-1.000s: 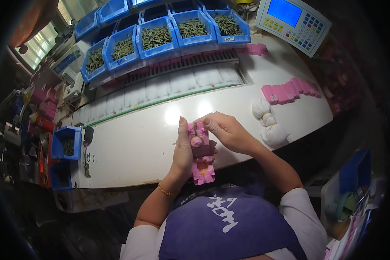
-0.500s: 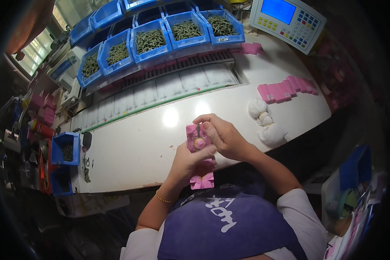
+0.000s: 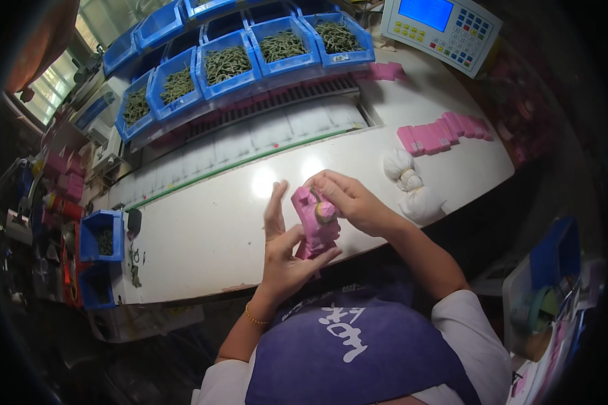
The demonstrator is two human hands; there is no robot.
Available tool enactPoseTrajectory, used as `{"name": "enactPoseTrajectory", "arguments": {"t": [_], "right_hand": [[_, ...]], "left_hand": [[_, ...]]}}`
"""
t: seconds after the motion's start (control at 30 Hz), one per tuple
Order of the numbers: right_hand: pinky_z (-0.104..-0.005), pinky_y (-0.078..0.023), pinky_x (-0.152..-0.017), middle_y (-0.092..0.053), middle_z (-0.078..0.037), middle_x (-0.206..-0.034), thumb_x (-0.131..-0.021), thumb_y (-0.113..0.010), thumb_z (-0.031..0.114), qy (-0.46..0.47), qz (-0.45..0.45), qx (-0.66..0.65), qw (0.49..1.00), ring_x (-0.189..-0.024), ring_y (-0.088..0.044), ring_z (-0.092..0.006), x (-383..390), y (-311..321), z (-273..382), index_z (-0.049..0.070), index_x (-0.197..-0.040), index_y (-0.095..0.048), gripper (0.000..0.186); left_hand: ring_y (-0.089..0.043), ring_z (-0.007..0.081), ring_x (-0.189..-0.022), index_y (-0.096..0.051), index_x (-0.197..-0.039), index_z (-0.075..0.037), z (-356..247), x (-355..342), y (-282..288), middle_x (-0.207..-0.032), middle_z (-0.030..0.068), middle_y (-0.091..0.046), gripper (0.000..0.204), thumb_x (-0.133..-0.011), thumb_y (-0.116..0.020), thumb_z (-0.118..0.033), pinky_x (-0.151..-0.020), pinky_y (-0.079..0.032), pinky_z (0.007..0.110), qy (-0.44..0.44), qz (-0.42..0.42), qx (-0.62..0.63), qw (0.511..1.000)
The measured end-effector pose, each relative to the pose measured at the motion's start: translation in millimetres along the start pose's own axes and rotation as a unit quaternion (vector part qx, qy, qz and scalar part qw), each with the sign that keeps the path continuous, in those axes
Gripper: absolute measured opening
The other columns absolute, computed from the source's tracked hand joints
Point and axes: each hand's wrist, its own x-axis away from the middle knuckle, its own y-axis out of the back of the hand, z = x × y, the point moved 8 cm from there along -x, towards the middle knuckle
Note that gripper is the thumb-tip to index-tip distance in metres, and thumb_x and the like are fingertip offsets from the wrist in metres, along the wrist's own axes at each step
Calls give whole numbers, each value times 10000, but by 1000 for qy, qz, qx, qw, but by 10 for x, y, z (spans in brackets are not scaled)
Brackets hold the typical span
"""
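Observation:
A bundle of folded pink paper packets [image 3: 317, 226] is held upright over the table's near edge. A yellowish band loops around it, with a knob of pink paper poking through. My right hand [image 3: 361, 209] grips the bundle's top right, thumb and fingers closed on it. Spread around the bundle's left and lower side is my left hand [image 3: 287, 260], its fingers stretched apart and its thumb beneath the paper. A finger of it seems to touch the bundle. The far side of the bundle is hidden.
Blue bins [image 3: 230, 64] of dried greenish twists line the back. Before them lies a pale panel [image 3: 250, 135] with a green edge. At right are white knotted cloth bags [image 3: 419, 202], pink packets [image 3: 429, 137] and a keypad device [image 3: 442, 30]. More blue bins [image 3: 101, 236] hang at left.
My left hand has loosened from the bundle's middle and its fingers have spread to the left. The bundle has tilted and turned, while my right hand stays at its top.

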Motion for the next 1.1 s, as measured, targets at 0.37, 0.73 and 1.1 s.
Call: {"name": "enactPoseTrajectory", "arguments": {"t": [0.37,0.73,1.1], "right_hand": [[-259,-525,-731,-622,-20,-1040,-1063,-448,369,-146,48,-151,976,-863,-607,-78,0,-19,-419,37,-1208,-562,380],[-250,-520,-747,-626,-32,-1000,-1023,-549,333,-151,-18,-52,987,-834,-608,-99,40,100,-497,46,-1194,-568,335],[-347,-540,-654,-655,-97,-807,-834,-780,208,160,-29,312,936,-757,-692,-239,239,44,316,36,-1059,-555,362]], "left_hand": [[-417,337,-1375,-771,-1065,-98,202,14,-49,-1552,181,-313,489,-611,-926,-195,-1126,-364,476,10,69,74,995],[-468,331,-1322,-762,-1071,-59,486,115,-29,-1472,160,-366,486,-629,-913,-194,-1108,-382,447,111,62,153,980],[-448,322,-1345,-764,-1062,-52,446,95,-27,-1490,143,-339,459,-645,-910,-179,-1109,-377,452,176,68,200,962]]}}
